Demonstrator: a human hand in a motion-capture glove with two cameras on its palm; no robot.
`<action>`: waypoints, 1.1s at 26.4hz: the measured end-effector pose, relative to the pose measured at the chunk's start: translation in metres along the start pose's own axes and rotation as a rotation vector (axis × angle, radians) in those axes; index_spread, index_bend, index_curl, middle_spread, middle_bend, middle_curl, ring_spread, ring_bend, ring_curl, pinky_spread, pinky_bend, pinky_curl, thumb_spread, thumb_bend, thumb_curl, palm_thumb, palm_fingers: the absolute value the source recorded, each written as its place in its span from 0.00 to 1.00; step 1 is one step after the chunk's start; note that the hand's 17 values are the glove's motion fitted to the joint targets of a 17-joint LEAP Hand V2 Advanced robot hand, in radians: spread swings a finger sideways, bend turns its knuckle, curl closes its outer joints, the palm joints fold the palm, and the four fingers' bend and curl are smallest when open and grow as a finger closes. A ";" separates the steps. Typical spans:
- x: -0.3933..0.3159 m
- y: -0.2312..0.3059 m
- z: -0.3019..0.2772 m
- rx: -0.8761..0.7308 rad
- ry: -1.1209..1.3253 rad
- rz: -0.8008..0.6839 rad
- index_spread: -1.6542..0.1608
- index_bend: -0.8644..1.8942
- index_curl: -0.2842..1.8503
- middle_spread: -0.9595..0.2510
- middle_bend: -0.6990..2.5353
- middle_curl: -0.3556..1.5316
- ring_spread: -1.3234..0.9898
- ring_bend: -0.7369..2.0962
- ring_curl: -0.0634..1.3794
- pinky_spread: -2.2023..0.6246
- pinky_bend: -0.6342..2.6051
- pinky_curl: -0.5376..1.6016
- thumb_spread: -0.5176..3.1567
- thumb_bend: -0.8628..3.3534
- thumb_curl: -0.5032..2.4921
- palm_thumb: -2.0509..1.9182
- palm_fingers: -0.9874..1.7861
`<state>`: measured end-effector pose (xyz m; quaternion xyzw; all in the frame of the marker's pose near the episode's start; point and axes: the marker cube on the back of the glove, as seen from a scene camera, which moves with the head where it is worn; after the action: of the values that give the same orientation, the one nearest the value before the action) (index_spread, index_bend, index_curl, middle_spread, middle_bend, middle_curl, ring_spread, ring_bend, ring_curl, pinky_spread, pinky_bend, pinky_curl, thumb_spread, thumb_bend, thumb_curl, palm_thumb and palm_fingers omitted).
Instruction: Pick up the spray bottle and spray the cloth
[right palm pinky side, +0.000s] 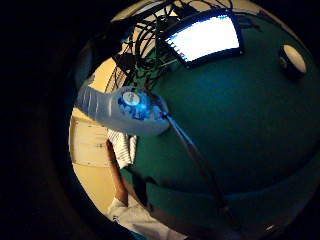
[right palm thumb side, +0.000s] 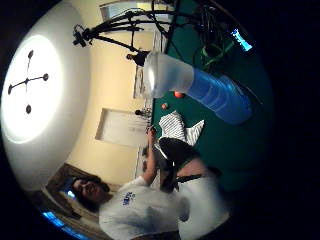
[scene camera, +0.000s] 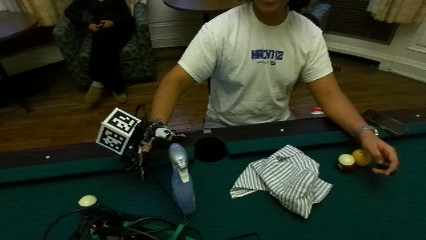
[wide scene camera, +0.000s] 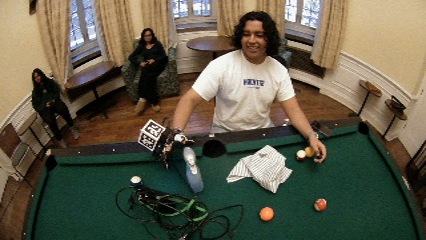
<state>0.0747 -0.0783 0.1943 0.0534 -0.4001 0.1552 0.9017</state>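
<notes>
Home games room: green pool table (wide scene camera: 373, 200), billiard balls (wide scene camera: 267, 213), curtained windows (wide scene camera: 193, 10), armchair (wide scene camera: 166, 75).

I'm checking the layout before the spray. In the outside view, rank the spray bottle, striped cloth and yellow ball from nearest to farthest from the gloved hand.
1. Spray bottle, just beside the gloved hand.
2. Striped cloth, mid-table.
3. Yellow ball, by the bare hand.
</notes>
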 end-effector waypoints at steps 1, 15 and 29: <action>-0.001 -0.002 0.002 -0.007 -0.008 -0.002 0.70 0.37 0.33 0.65 0.36 0.46 0.50 0.49 0.38 0.79 0.39 0.50 0.37 0.19 0.32 0.66 0.40; -0.005 -0.044 0.052 -0.050 -0.178 -0.059 0.69 0.35 0.27 0.67 0.32 0.41 0.49 0.47 0.29 0.80 0.35 0.43 0.38 0.20 0.30 0.66 0.45; -0.010 -0.083 0.080 -0.007 -0.226 -0.090 0.73 0.33 0.23 0.66 0.28 0.38 0.47 0.52 0.30 0.76 0.38 0.43 0.37 0.19 0.29 0.64 0.56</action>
<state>0.0386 -0.1769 0.2430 0.0854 -0.4967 0.1061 0.8572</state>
